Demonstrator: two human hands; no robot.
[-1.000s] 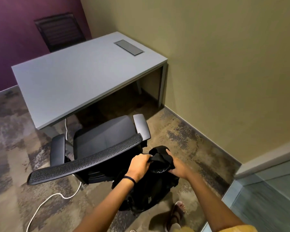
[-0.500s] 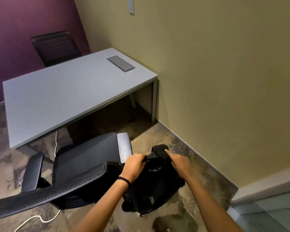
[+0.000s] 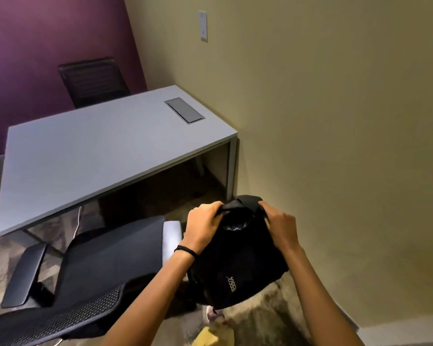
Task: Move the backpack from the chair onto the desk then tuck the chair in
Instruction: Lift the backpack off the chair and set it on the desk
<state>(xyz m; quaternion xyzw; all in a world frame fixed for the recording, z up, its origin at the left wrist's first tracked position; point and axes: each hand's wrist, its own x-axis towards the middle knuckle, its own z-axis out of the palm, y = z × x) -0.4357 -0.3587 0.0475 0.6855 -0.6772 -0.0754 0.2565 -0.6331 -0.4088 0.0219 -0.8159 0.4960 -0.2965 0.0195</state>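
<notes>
A black backpack (image 3: 238, 265) hangs in the air to the right of the chair, between the chair and the wall. My left hand (image 3: 203, 226) grips its top on the left side and my right hand (image 3: 281, 227) grips the top on the right. The black office chair (image 3: 103, 260) stands in front of the desk, pulled out, its empty seat facing the desk and its mesh back nearest me. The grey desk (image 3: 90, 156) lies beyond the chair, its right end against the wall.
A beige wall (image 3: 335, 146) runs close on the right. A second dark chair (image 3: 93, 81) stands behind the desk by the purple wall. A metal cable flap (image 3: 184, 110) is set in the desk top. A white cable (image 3: 78, 221) hangs under the desk.
Both hands have lifted the backpack higher and forward, toward the desk's right end. The view has tilted up and come closer to the desk.
</notes>
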